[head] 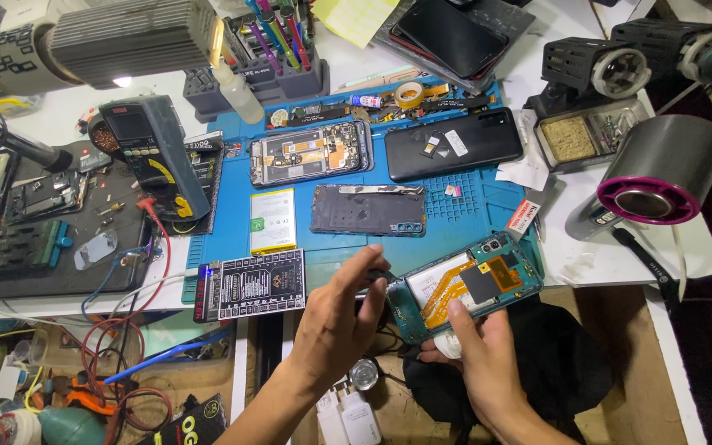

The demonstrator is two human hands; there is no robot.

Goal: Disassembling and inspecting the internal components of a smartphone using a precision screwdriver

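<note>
- Cluttered white workbench [620, 255] carried a blue repair mat [455, 218] strewn with phone parts.
- Right hand [475, 363] gripped an opened teal phone [463, 284] at the bench edge.
- Left hand [339, 317] pinched its end; a steady, gentle grip looked wise near the orange flex cable [447, 298].

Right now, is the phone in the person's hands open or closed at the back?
Open. The teal phone, held by the right hand, has no back cover: its white battery, orange flex cable and camera modules are exposed. The left hand touches its end.
</note>
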